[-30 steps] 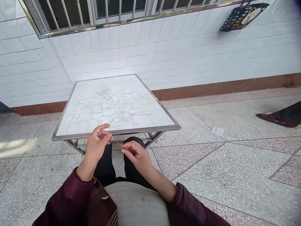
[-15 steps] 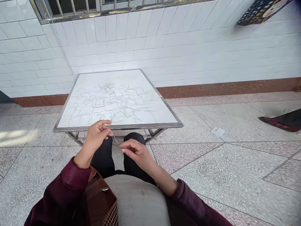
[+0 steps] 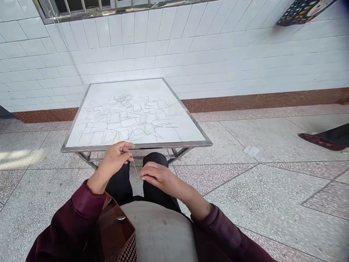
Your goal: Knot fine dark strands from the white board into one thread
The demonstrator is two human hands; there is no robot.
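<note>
A short, thin wire [image 3: 134, 164] hangs between my hands in front of the table's near edge. The fingers of my left hand [image 3: 116, 158] pinch its upper end, with the thumb pressed against them. My right hand [image 3: 159, 176] is closed too, thumb against forefinger, at the wire's lower end. Just where the wire meets those fingertips is hard to make out. Many similar thin, bent wires [image 3: 128, 125] lie spread over the white tabletop [image 3: 180, 94], with a tangled clump [image 3: 121, 98] of them toward the back.
The metal-framed table stands by a white tiled wall [image 3: 152, 51] below a barred window [image 3: 81, 7]. A brown bag [image 3: 114, 225] rests at my left side. White paper [image 3: 251, 151] lies on the floor. Another person's foot [image 3: 321, 141] shows at the right.
My left hand has shifted slightly right and down. My right fingers have closed a little more, and the wire hangs more steeply between the hands.
</note>
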